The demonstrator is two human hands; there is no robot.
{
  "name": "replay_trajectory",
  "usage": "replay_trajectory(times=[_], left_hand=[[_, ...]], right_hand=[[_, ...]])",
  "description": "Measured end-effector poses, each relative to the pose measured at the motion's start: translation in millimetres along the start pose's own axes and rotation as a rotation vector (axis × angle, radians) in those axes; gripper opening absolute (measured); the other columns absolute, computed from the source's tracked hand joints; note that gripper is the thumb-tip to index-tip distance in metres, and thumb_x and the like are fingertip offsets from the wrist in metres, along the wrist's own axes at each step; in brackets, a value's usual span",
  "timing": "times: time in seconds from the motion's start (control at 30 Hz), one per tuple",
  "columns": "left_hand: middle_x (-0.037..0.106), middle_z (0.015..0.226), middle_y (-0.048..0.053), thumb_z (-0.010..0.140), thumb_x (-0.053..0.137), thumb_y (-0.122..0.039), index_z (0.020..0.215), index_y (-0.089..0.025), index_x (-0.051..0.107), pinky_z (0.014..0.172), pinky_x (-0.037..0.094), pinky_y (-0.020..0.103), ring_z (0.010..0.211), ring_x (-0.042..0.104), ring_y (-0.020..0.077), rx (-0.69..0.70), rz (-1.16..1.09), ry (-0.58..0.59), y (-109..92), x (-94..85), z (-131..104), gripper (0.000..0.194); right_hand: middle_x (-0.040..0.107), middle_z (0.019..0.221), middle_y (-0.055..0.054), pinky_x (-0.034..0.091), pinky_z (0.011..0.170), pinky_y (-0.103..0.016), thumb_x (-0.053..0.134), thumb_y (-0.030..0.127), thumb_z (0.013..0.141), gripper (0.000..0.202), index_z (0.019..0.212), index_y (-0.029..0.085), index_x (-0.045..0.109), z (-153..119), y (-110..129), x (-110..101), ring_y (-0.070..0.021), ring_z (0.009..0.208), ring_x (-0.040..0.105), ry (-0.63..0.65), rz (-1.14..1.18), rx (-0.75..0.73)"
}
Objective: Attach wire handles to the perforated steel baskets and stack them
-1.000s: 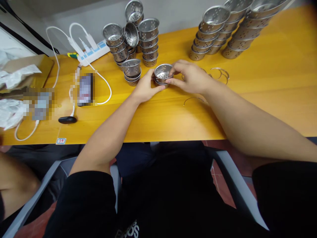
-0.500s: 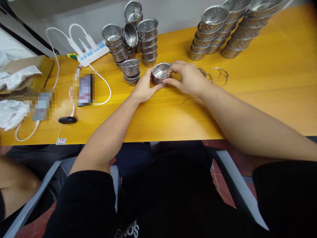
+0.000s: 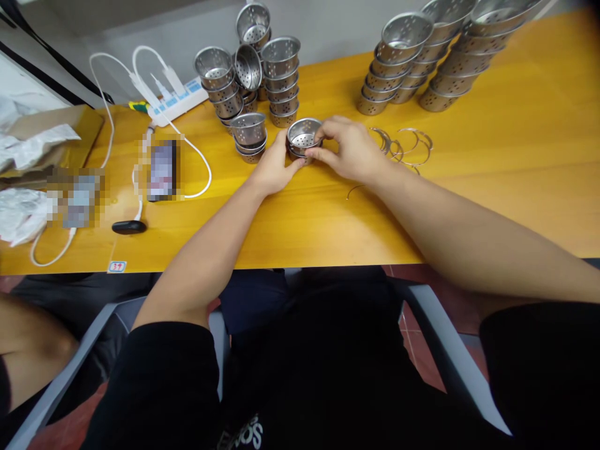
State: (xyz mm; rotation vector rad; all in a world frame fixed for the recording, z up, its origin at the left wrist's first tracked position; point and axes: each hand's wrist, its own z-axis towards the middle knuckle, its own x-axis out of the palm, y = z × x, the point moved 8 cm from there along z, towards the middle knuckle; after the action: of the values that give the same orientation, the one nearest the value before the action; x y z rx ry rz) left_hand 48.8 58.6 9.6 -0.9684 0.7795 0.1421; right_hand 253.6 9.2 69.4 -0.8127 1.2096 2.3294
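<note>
Cups (image 3: 300,140), perforated, stacked: left hand (image 3: 272,167) curled round their left side, right hand (image 3: 352,150) pinching top rim's right; best brace low, pinch lightly, level rims.

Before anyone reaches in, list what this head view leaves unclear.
All in the head view:
Left hand: far fingertips hidden behind the round perforated steel cup.
Thin curved coppery wire: one end covered by the right forearm.
Dark rectangular phone: screen blurred by pixelation.
Rightmost tall silver cup stack: top cut by upper edge.
</note>
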Motion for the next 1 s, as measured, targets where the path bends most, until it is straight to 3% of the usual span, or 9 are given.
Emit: replay_trajectory(times=[0.13, 0.23, 0.3, 0.37, 0.43, 0.53, 0.7, 0.83, 1.0], left_hand=[[0.049, 0.207, 0.027, 0.112, 0.091, -0.051, 0.196, -0.019, 0.037, 0.171, 0.025, 0.065, 0.199, 0.041, 0.0497, -0.072, 0.125, -0.049, -28, -14.3, -8, 0.105], [0.063, 0.194, 0.018, 0.121, 0.076, -0.064, 0.181, -0.028, 0.06, 0.168, 0.034, 0.067, 0.192, 0.051, 0.0507, -0.013, 0.138, -0.096, -78, -39.3, -16, 0.072], [0.066, 0.189, 0.012, 0.126, 0.059, -0.071, 0.172, -0.037, 0.067, 0.168, 0.033, 0.07, 0.198, 0.041, 0.0473, 0.049, 0.166, -0.185, -108, -65.4, -21, 0.058], [0.066, 0.191, 0.006, 0.123, 0.056, -0.078, 0.178, -0.048, 0.061, 0.171, 0.027, 0.07, 0.205, 0.022, 0.0396, 0.072, 0.228, -0.326, -121, -94.3, -26, 0.063], [0.069, 0.191, -0.001, 0.12, 0.057, -0.081, 0.186, -0.057, 0.049, 0.173, 0.017, 0.067, 0.208, 0.007, 0.0285, 0.015, 0.294, -0.4, -109, -113.8, -27, 0.071], [0.078, 0.182, -0.003, 0.12, 0.044, -0.092, 0.184, -0.05, 0.048, 0.173, -0.001, 0.068, 0.207, -0.011, 0.0168, -0.142, 0.371, -0.312, -61, -118.3, -22, 0.076], [0.086, 0.171, -0.005, 0.102, 0.054, -0.113, 0.156, -0.052, 0.058, 0.161, 0.028, 0.075, 0.203, 0.017, 0.0221, -0.284, 0.292, -0.292, -4, -119.1, -25, 0.081], [0.089, 0.167, -0.006, 0.107, 0.028, -0.113, 0.15, -0.05, 0.062, 0.165, 0.016, 0.071, 0.203, 0.009, 0.0167, -0.256, 0.326, -0.149, -9, -108.4, -22, 0.083], [0.082, 0.176, -0.006, 0.109, 0.046, -0.11, 0.167, -0.048, 0.059, 0.169, -0.014, 0.06, 0.203, -0.013, 0.014, -0.037, 0.127, -0.242, -33, -109.4, -11, 0.086]], right_hand=[[0.087, 0.139, -0.016, 0.065, 0.129, -0.085, 0.088, 0.095, 0.108, 0.055, 0.118, 0.041, 0.08, 2, -7, -1, -0.0574, 0.137, 0.076, -0.044, -0.033, 0.019], [0.087, 0.135, -0.016, 0.065, 0.124, -0.088, 0.089, 0.096, 0.105, 0.057, 0.12, 0.041, 0.082, 3, -14, -6, -0.0579, 0.133, 0.077, -0.085, -0.005, 0.014], [0.089, 0.133, -0.013, 0.064, 0.123, -0.089, 0.091, 0.098, 0.102, 0.059, 0.125, 0.044, 0.085, 2, -15, -9, -0.0568, 0.132, 0.078, -0.095, 0.024, 0.013], [0.091, 0.139, -0.008, 0.062, 0.125, -0.09, 0.094, 0.099, 0.098, 0.062, 0.136, 0.05, 0.086, 2, -12, -11, -0.0559, 0.137, 0.076, -0.078, 0.055, 0.021], [0.092, 0.149, -0.002, 0.058, 0.13, -0.092, 0.098, 0.099, 0.093, 0.072, 0.148, 0.055, 0.084, 1, -7, -10, -0.0561, 0.146, 0.074, -0.046, 0.089, 0.033], [0.09, 0.159, -0.001, 0.053, 0.133, -0.096, 0.1, 0.101, 0.088, 0.085, 0.158, 0.055, 0.082, 1, -2, -11, -0.0583, 0.153, 0.071, -0.022, 0.142, 0.061], [0.088, 0.163, -0.002, 0.059, 0.126, -0.093, 0.105, 0.096, 0.086, 0.093, 0.164, 0.054, 0.077, -1, -13, -12, -0.0543, 0.139, 0.077, -0.022, 0.18, 0.082], [0.089, 0.163, -0.003, 0.064, 0.121, -0.088, 0.104, 0.092, 0.089, 0.095, 0.169, 0.051, 0.072, -3, -20, -13, -0.0495, 0.13, 0.08, -0.037, 0.154, 0.069], [0.091, 0.157, -0.003, 0.063, 0.119, -0.089, 0.107, 0.092, 0.087, 0.094, 0.165, 0.051, 0.074, -3, -23, -11, -0.0515, 0.125, 0.082, -0.048, 0.152, 0.078]])
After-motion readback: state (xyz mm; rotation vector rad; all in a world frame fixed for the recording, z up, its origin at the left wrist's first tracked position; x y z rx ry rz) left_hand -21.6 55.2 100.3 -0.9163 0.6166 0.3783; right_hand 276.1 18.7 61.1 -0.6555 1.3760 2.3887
